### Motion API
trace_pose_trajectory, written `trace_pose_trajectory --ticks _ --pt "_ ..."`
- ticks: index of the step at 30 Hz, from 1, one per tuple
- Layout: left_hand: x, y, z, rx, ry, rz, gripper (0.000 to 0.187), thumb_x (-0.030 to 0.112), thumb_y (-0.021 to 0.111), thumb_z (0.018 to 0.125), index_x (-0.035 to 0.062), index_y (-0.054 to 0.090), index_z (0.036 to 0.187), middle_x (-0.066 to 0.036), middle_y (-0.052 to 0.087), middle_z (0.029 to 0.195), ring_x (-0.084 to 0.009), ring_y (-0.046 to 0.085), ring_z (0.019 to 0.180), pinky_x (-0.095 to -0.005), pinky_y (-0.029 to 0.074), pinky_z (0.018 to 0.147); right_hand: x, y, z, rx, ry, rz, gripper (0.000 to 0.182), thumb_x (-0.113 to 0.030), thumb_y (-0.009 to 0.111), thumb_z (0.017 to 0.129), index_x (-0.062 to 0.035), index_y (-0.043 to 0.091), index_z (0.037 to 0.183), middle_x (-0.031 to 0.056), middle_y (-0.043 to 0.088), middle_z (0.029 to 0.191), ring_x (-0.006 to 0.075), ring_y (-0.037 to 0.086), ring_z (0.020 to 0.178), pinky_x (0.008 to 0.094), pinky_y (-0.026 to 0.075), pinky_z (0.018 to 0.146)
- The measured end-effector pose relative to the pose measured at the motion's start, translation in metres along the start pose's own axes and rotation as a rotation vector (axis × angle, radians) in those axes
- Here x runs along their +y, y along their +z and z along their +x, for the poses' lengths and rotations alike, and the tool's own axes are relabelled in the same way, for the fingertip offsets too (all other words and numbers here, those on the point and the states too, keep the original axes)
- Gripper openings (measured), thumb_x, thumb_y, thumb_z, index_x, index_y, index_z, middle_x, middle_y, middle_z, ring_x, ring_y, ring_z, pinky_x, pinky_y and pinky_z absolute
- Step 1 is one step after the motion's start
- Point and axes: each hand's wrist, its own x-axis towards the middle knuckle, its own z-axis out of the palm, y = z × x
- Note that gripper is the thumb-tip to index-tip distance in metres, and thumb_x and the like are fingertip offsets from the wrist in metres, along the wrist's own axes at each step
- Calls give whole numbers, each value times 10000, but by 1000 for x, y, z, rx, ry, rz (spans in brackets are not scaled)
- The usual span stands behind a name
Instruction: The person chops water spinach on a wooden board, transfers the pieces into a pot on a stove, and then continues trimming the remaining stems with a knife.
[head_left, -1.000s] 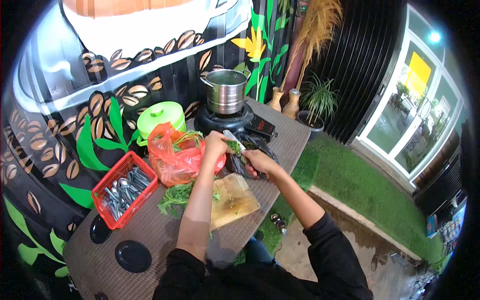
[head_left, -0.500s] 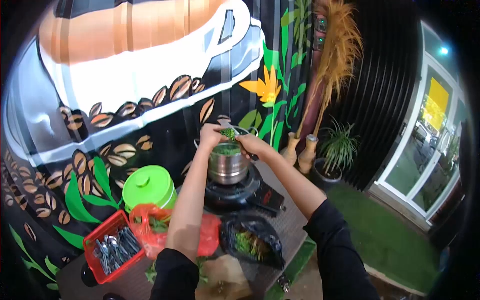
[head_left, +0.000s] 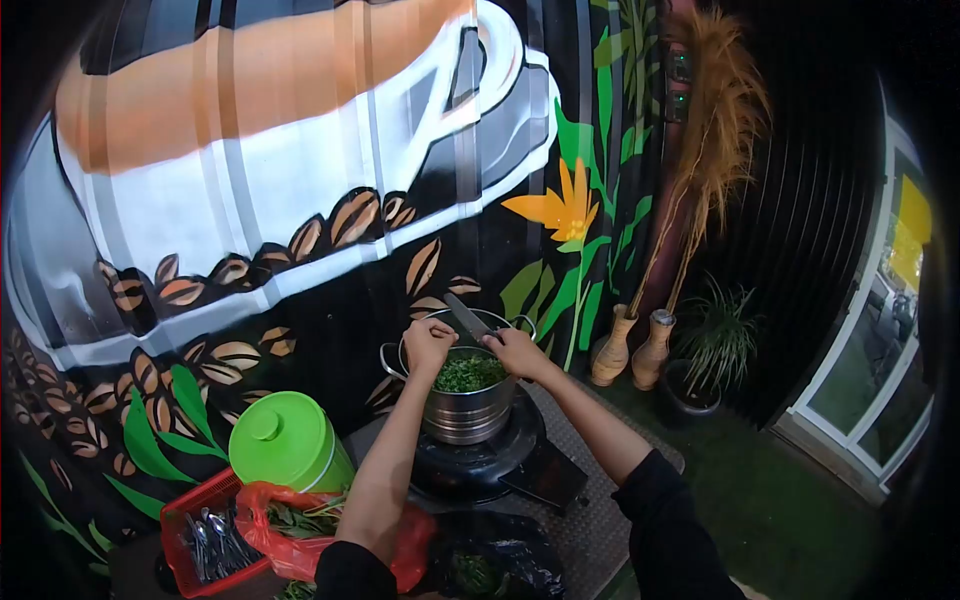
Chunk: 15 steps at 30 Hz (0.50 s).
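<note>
A steel pot (head_left: 466,425) with side handles stands on a black portable stove (head_left: 465,470). Chopped green leaves (head_left: 468,374) lie inside it. Over the rim, my right hand (head_left: 518,352) is closed around the handle of a knife (head_left: 466,316), its broad blade angled up and to the left. My left hand (head_left: 428,345) is above the pot's left side, fingers pinched together close to the blade. Whatever may be between those fingers is too small to make out.
A green lidded container (head_left: 285,440) stands at the left. Near it are a red basket (head_left: 185,525) of cutlery, a red plastic bag (head_left: 285,525) with leafy stems and a black plastic bag (head_left: 500,545) with greens. A painted wall (head_left: 250,190) rises behind the stove.
The bunch of greens between my hands no longer shows. The knife blade now stands out clearly above the pot. The view has shifted, with the pot and hands lower in the picture.
</note>
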Motion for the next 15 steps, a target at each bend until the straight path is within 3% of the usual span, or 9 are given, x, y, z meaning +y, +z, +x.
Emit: trace_pose_trajectory --ticks 3,5,7,9,10,12,15 --pt "-9 10 4 99 42 7 33 15 663 696 7 656 727 -81 667 679 -136 648 613 -253 512 593 0 1 -3 -38 11 -18 449 -340 476 898 86 572 796 232 590 629 316 598 478 424 482 520" --pt "-8 12 5 172 167 -111 68 -12 620 715 -4 656 772 -103 674 766 -144 653 652 -264 517 601 5 6 -3 19 -39 -48 451 -335 473 901 91 570 793 233 588 621 317 595 471 424 483 524" --pt "3 11 -1 90 146 -181 142 -33 615 716 -15 670 845 -127 671 829 -181 658 692 -274 524 636 5 8 -4 77 -91 -81 452 -331 470 903 97 568 790 234 585 613 317 593 465 425 484 527" --pt "8 12 -7 -14 377 -69 227 -39 619 718 -8 672 937 -131 670 826 -217 660 713 -280 524 663 3 7 -3 29 14 -5 464 -338 472 899 103 563 788 227 589 614 313 589 451 415 486 504" --pt "10 12 -9 -35 368 -88 238 -17 648 708 -10 674 945 -139 668 816 -240 660 725 -287 521 678 6 7 -1 29 12 -8 464 -338 472 899 103 563 788 227 589 614 313 589 451 415 486 504" --pt "14 9 -11 -83 387 -45 208 -5 656 707 -14 679 913 -141 668 815 -236 661 725 -289 520 676 13 9 4 -21 86 131 402 -329 455 919 43 546 795 94 496 503 209 519 364 333 420 363" --pt "23 4 -16 -155 375 -5 142 17 667 699 -20 689 834 -150 670 796 -222 664 717 -292 517 665 17 8 5 -40 166 242 405 -329 455 923 16 516 721 58 468 491 170 473 345 307 376 344"
